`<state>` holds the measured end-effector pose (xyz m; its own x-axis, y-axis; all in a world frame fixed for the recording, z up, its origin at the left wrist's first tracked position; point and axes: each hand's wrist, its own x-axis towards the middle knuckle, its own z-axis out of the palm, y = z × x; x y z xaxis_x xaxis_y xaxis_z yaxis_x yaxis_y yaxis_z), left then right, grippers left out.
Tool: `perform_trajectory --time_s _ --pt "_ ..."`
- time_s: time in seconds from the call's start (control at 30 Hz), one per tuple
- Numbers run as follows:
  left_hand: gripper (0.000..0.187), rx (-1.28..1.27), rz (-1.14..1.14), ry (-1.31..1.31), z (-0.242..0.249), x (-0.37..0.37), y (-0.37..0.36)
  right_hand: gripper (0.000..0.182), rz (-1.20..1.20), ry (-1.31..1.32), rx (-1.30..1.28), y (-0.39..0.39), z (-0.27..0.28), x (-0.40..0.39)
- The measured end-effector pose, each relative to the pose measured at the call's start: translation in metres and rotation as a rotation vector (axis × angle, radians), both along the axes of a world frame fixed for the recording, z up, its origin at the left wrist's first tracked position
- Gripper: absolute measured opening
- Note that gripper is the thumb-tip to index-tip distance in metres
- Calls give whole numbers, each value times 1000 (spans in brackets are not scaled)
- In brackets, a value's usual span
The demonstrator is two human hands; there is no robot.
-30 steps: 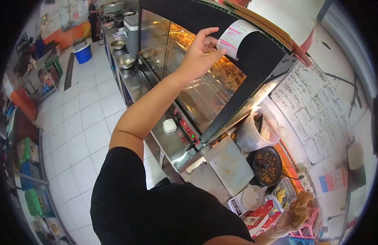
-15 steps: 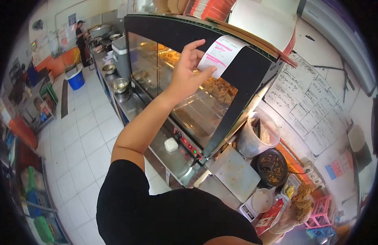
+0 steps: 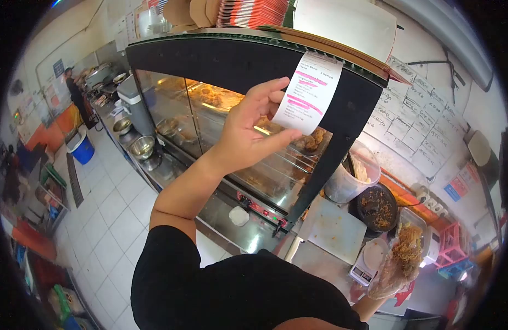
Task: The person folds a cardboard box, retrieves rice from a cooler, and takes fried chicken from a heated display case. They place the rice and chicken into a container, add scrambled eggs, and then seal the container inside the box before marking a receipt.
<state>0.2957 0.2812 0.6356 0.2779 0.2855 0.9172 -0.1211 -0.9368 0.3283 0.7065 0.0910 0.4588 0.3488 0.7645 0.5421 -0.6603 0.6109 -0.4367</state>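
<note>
Receipt (image 3: 309, 91) hanging before the display cabinet (image 3: 221, 61) looks light, limp, easily torn, best held at its lower edge, where I cannot tell if the left hand (image 3: 244, 135) pinches it, while the right hand (image 3: 387, 282) clasps fried chicken (image 3: 407, 247).

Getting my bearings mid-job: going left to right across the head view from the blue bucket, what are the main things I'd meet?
Blue bucket, nearer silver bowl, left hand, receipt, dark round dish, fried chicken, pink basket.
</note>
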Motion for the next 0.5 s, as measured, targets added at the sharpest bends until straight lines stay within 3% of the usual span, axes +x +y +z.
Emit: perform_trajectory --time_s 0.17,0.23,0.3,0.37,0.5 --pt "75 -17 -99 19 -2 0 11 65 -250 189 -87 -6 -1 -22" --pt "75 -37 -130 15 -3 1 13 59 -86 68 22 -9 -6 -17" --pt "74 -57 -158 11 -3 2 15 60 -206 98 -36 -14 -4 -24" --pt "74 -67 -143 7 -2 3 16 59 -100 88 -50 -16 6 -33" --pt "74 -59 -167 27 -2 5 21 61 -113 42 -21 -15 8 -35"
